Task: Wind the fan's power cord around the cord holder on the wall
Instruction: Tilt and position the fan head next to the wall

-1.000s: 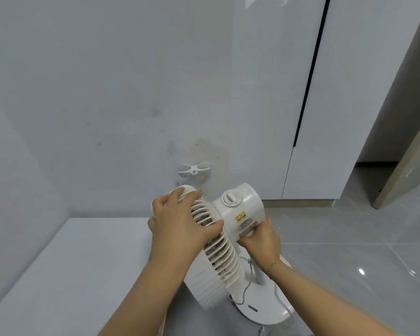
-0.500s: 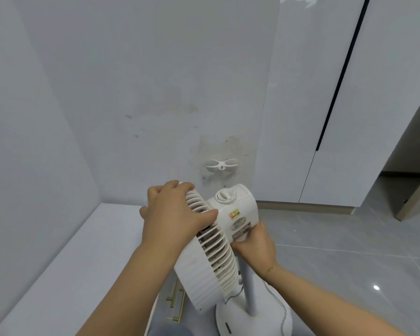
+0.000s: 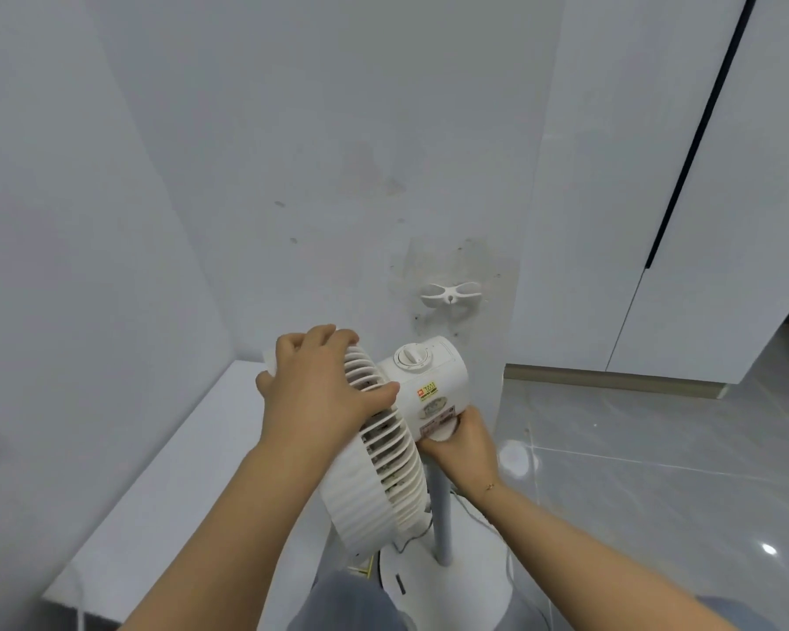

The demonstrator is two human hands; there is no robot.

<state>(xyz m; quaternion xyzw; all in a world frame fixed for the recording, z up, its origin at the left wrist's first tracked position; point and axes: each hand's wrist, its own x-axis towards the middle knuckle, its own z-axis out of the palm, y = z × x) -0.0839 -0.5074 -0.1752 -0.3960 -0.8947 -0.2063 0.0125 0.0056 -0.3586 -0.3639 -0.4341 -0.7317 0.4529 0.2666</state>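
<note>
Fan now carried nearer the wall; cord holder just above hands. Left hand clasps grille, right hand cups motor housing. Winding not begun.

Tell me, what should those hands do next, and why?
Probably free the right hand and reach down for the cord by the pole. Both hands grip the fan, the left hand on its grille, and the wall holder is bare.

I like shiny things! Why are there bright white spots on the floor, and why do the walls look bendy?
Head view: ceiling light glares off the glossy floor tiles as a blurry patch and a small dot; the wide-angle lens bows the cabinet's dark door gap.
</note>
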